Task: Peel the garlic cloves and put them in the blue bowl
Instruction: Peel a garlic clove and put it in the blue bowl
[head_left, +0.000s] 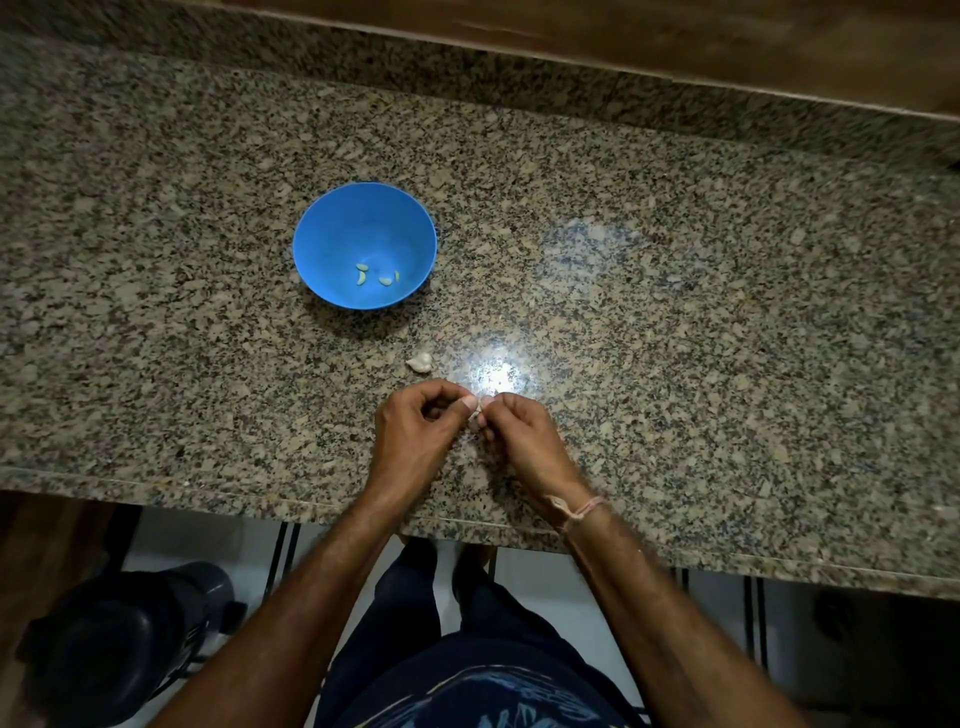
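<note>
A blue bowl (332, 234) stands on the granite counter (675, 291) and holds several small peeled garlic cloves (361, 274) near its bottom. A white garlic piece (420, 361) lies on the counter between the bowl and my hands. My left hand (415, 434) and my right hand (522, 436) meet fingertip to fingertip near the counter's front edge. Both pinch one small garlic clove (482, 404), which is mostly hidden by the fingers.
A wooden ledge (675, 36) runs along the back of the counter. A bright light glare (493, 374) sits just beyond my hands. Below the counter edge a dark object (130, 639) stands on the floor at the left.
</note>
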